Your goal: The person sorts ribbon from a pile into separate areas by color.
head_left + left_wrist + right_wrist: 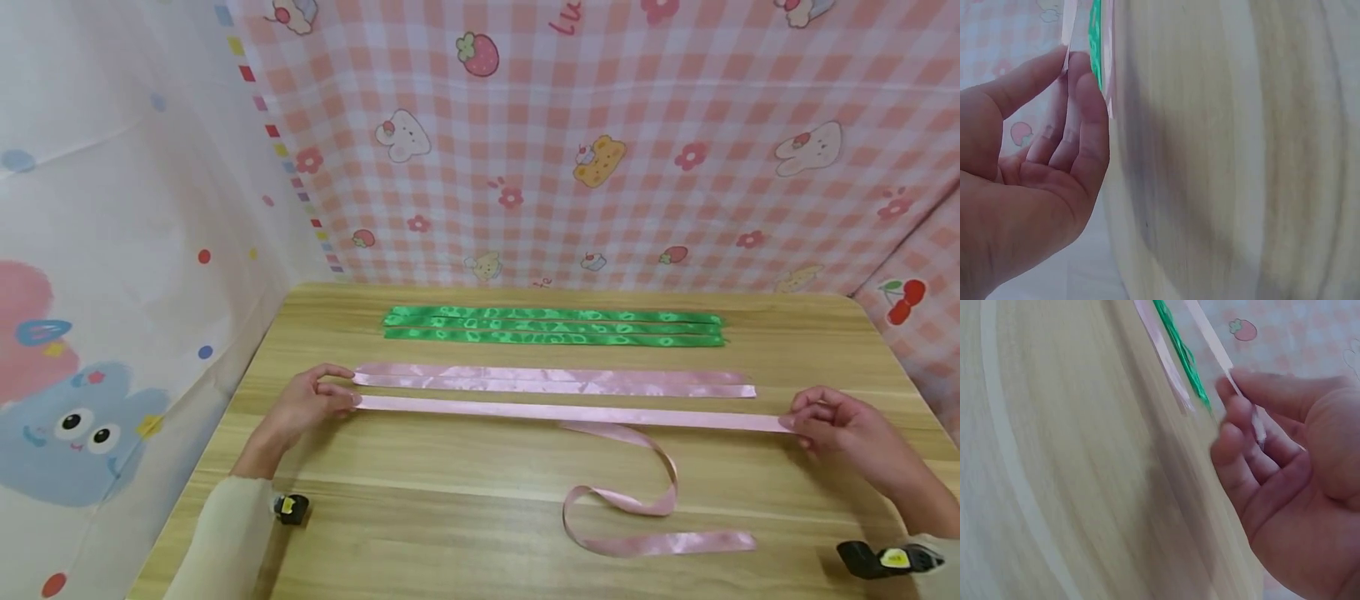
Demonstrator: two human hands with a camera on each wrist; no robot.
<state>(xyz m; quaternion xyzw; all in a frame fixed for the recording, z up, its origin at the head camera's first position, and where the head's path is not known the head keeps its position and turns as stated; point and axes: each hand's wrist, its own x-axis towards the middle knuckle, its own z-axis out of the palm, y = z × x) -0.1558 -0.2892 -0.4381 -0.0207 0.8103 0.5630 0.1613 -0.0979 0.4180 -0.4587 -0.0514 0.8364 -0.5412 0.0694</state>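
A pink satin ribbon (570, 412) is stretched straight from side to side, held between both hands. My left hand (315, 396) pinches its left end between thumb and fingertips; the left wrist view shows the ribbon tip (1069, 28) at that pinch. My right hand (843, 425) pinches the other end, and a short tail of ribbon (1259, 428) shows among the fingers in the right wrist view. Just behind it, pink ribbon strips (555, 381) lie side by side on the table. A loose, curling pink ribbon (660, 546) lies in front of the taut one.
Green ribbon strips (555, 327) lie in parallel toward the back of the wooden table (420, 500). A pink checked cloth (645, 100) hangs behind the table's far edge, and a white patterned cloth (135, 208) hangs on the left.
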